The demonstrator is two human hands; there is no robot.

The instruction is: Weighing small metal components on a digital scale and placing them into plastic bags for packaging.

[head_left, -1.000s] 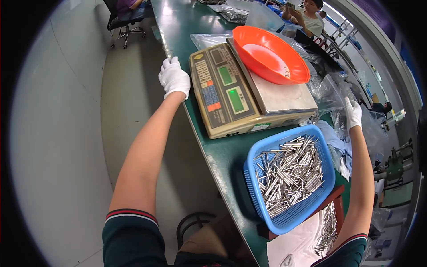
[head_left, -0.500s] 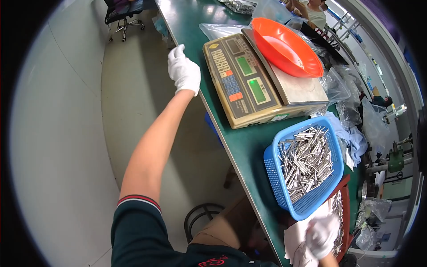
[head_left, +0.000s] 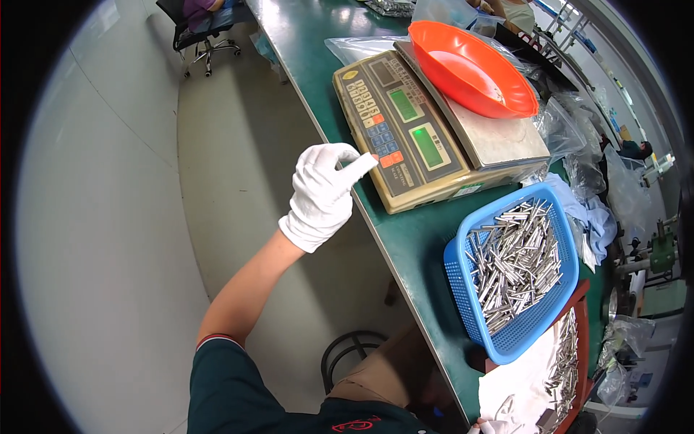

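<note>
My left hand (head_left: 322, 195) wears a white glove and holds nothing. One digit stretches to the orange keys at the near corner of the counting scale (head_left: 405, 123), while its other fingers curl in. On the scale's metal plate rests a shallow orange-red pan (head_left: 473, 76). My right hand (head_left: 497, 427), also gloved, is mostly cut off by the lower edge, over a white cloth (head_left: 506, 383); its fingers cannot be made out. Beside the cloth, loose metal pins (head_left: 564, 369) lie in a brown tray (head_left: 580, 394). A blue basket (head_left: 463, 293) full of similar pins (head_left: 513, 264) stands between scale and cloth.
The green table (head_left: 394, 246) has its long edge to my left. Clear plastic bags (head_left: 560, 130) and a light blue cloth (head_left: 596, 224) lie beyond the basket. A stool (head_left: 354, 354) stands below. Someone sits on an office chair (head_left: 177, 25) at the far left.
My left hand has come back toward me and right, onto the scale's keys. My right hand has dropped lower, mostly out of view. The view has shifted slightly.
</note>
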